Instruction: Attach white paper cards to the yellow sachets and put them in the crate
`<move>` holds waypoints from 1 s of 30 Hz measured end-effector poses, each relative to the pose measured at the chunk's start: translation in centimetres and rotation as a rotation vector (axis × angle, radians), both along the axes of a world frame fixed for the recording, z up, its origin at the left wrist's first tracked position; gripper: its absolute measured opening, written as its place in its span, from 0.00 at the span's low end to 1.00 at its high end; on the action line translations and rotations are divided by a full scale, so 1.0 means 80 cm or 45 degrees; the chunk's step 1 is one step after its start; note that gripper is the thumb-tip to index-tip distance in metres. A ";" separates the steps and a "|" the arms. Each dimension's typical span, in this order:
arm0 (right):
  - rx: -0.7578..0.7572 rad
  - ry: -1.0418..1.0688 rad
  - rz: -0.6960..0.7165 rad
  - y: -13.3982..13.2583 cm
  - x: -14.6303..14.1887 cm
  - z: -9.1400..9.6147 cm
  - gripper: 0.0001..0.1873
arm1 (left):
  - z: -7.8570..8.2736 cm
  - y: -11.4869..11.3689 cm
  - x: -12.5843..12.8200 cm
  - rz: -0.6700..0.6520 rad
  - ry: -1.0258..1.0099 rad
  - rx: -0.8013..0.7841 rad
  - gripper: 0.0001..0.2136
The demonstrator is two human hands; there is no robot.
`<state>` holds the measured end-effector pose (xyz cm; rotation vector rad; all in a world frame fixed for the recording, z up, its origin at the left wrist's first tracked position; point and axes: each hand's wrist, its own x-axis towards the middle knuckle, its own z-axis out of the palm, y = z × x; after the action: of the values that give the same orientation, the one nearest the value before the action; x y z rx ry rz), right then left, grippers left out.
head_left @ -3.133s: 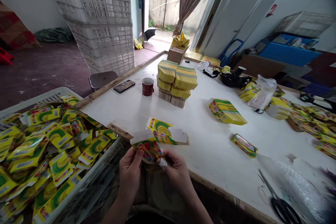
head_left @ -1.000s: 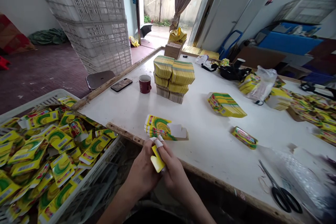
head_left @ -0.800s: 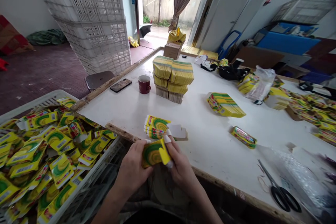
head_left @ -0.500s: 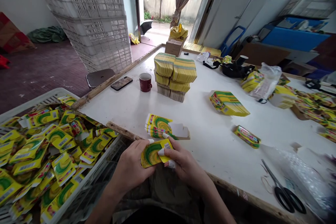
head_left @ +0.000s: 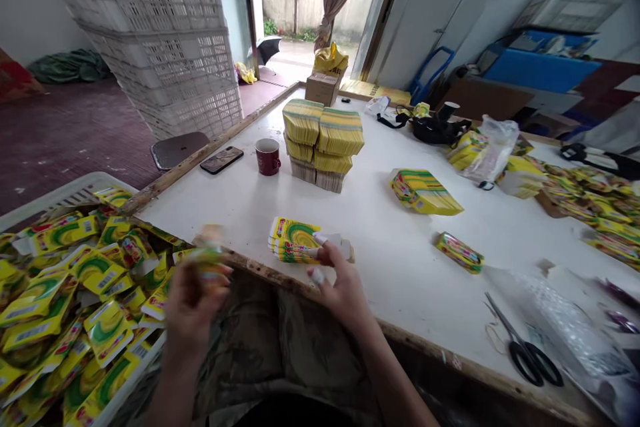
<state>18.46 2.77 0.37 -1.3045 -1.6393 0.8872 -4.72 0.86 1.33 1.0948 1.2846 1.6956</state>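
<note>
My left hand (head_left: 193,300), smeared by motion, grips a small yellow and green cardboard box (head_left: 211,257) between the table edge and the crate. Many similar yellow boxes (head_left: 107,327) fill the white plastic crate (head_left: 155,353) at the left. My right hand (head_left: 343,287) is over the near table edge, fingers apart, with white coverings on some fingertips. Its fingers reach to a small pile of flat yellow cartons (head_left: 295,240) on the white table (head_left: 380,247); whether they touch it I cannot tell.
Stacked bundles of yellow cartons (head_left: 325,140) stand beyond, beside a maroon mug (head_left: 268,157) and a phone (head_left: 222,159). Toward the right lie a carton bundle (head_left: 425,191), a single carton pack (head_left: 459,251), black-handled scissors (head_left: 530,353) and bubble wrap (head_left: 565,320).
My left hand has carried the box left toward the crate, away from my right hand. My right hand has let go of it and opened over the flat cartons.
</note>
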 end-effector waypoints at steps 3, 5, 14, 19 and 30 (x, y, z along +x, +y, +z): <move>0.062 -0.421 -0.186 0.031 0.007 -0.005 0.24 | 0.010 0.008 -0.022 0.287 -0.684 0.031 0.27; 0.073 -0.690 -0.174 0.045 0.005 -0.010 0.26 | 0.012 0.008 -0.025 0.312 -0.884 -0.082 0.30; 0.087 -0.803 -0.189 0.054 -0.010 -0.019 0.28 | -0.018 0.004 0.011 0.130 -0.877 -0.322 0.27; 0.107 -0.611 -0.242 0.050 -0.009 -0.015 0.29 | -0.026 0.000 0.043 -0.034 -0.842 -0.359 0.27; -0.423 0.715 0.315 -0.051 -0.072 0.022 0.30 | 0.013 -0.008 0.096 -0.100 -1.052 -0.038 0.22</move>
<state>12.71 -1.28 2.12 -0.9429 -1.2489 1.5675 2.93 0.21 2.36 0.3259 0.7139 1.7704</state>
